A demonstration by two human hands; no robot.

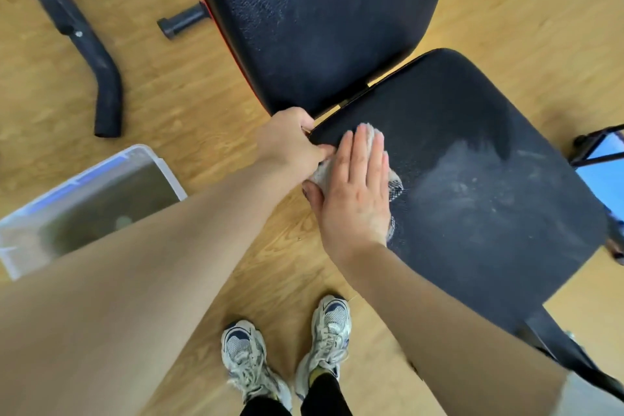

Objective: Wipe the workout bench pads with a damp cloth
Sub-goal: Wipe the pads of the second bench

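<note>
So I'm standing at the side of the bench, about a third of the way into this I reckon. My right hand [354, 186] is spread flat, fingers together, pressing the cloth [366, 133] down on the seat pad [472, 162] near its 9 o'clock edge; only bits of the cloth peek out past my fingertips and at the 3 o'clock side of my palm. My left hand [290, 142] is curled around the pad's corner at roughly 10 o'clock, gripping the edge to steady it.

Progress-wise: the seat pad's got a pale dusty or streaky patch [472, 179] over at 3 o'clock from my hand, so that bit looks not done yet, or just drying, can't say which. The back pad [320, 10] up at 12 o'clock looks darker but also has a faint haze low down, so I can't tell if it's been wiped.

Plastic tub [101, 203] sits on the floor at 8 o'clock, probably my rinse water.

No brand names or writing I can read anywhere, not on the pads, tub or my trainers [250, 358]
</note>
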